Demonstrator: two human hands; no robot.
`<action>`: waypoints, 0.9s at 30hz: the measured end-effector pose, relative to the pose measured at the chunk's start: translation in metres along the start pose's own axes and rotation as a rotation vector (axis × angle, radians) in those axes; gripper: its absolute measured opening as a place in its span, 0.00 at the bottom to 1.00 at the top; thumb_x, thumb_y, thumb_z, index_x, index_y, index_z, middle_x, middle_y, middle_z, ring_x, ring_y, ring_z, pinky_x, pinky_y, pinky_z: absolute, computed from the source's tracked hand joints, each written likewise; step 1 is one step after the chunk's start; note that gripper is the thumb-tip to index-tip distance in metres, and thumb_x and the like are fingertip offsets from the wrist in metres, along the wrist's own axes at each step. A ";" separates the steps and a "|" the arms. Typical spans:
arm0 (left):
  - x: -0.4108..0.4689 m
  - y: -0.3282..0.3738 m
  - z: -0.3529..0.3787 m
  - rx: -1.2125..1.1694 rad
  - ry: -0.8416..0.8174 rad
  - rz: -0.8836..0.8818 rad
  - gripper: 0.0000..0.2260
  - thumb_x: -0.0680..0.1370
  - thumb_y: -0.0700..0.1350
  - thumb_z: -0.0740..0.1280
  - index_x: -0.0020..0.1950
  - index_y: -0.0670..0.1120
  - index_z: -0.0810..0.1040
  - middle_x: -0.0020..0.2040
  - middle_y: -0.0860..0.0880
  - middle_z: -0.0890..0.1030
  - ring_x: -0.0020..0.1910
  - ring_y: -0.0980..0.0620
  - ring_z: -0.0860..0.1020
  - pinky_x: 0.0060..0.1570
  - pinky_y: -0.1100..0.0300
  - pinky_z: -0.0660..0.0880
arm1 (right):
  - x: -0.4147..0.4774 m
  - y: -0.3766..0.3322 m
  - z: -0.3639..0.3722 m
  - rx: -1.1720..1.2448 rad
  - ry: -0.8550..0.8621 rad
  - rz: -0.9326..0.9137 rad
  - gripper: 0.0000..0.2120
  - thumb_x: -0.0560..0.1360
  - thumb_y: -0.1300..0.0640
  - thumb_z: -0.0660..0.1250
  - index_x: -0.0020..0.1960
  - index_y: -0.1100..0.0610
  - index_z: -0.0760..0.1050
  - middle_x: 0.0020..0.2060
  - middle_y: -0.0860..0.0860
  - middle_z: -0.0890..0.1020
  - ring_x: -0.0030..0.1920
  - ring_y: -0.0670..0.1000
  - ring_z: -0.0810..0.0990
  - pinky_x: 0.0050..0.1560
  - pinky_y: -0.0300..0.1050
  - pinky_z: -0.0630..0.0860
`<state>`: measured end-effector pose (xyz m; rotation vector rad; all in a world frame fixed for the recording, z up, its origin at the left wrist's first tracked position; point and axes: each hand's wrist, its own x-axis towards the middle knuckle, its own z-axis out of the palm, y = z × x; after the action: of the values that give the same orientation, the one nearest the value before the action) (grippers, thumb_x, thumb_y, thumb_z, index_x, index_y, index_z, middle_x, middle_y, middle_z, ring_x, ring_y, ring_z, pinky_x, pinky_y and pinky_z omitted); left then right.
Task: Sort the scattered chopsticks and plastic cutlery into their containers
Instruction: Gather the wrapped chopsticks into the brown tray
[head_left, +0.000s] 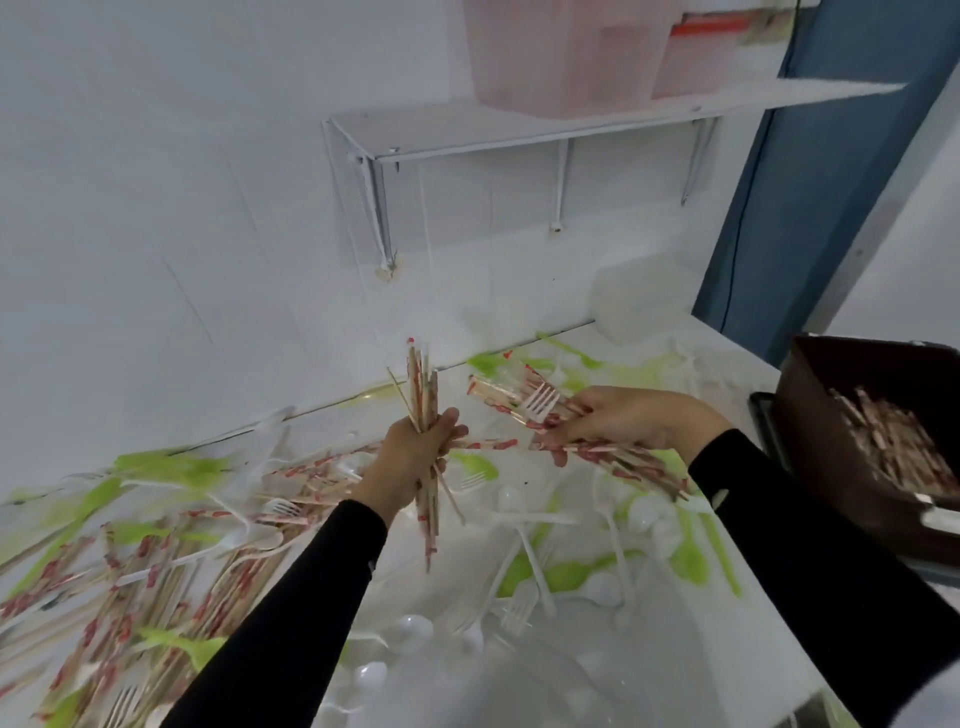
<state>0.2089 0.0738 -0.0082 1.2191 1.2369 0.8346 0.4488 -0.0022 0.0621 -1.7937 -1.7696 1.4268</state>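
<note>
Head | L grip (415, 457) clutches chopstick bundle (423, 382) | R grip (623, 421) holds chopsticks (618, 460), fork (543, 402) | print unreadable

Chopsticks (130, 571) are lying heaped on the table's (753, 649) left, with forks and spoons (545, 571) spreading across its middle. A box (831, 441) holding more chopsticks is sitting at the right edge. Behind, a shelf (519, 130) is carrying tubs (561, 52) on the wall (156, 208).

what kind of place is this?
Likely a takeaway or eatery back room: a white counter strewn with wrapped chopsticks and plastic forks, a brown bin holding chopsticks, and storage tubs on a wall shelf.
</note>
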 end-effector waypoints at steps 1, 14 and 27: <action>0.002 0.002 0.001 0.088 0.012 0.025 0.08 0.78 0.48 0.71 0.44 0.44 0.80 0.42 0.48 0.85 0.29 0.56 0.74 0.26 0.63 0.70 | -0.002 0.004 0.003 0.039 -0.019 -0.002 0.11 0.75 0.48 0.72 0.38 0.53 0.83 0.38 0.54 0.74 0.37 0.51 0.71 0.39 0.45 0.67; -0.012 0.034 0.048 0.376 -0.747 0.059 0.15 0.74 0.53 0.74 0.59 0.51 0.81 0.54 0.52 0.84 0.52 0.54 0.82 0.49 0.59 0.77 | -0.017 0.051 -0.008 0.493 -0.230 0.023 0.07 0.70 0.56 0.69 0.46 0.53 0.86 0.37 0.51 0.80 0.37 0.48 0.74 0.30 0.36 0.72; 0.008 -0.022 0.077 0.397 -0.184 -0.117 0.05 0.76 0.38 0.72 0.48 0.39 0.77 0.37 0.43 0.79 0.26 0.54 0.79 0.24 0.65 0.71 | -0.045 0.082 -0.048 0.683 0.131 0.002 0.16 0.78 0.49 0.67 0.59 0.59 0.79 0.29 0.46 0.73 0.29 0.45 0.67 0.28 0.37 0.65</action>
<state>0.2824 0.0596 -0.0389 1.4861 1.3447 0.3892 0.5459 -0.0389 0.0447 -1.4663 -1.0267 1.6077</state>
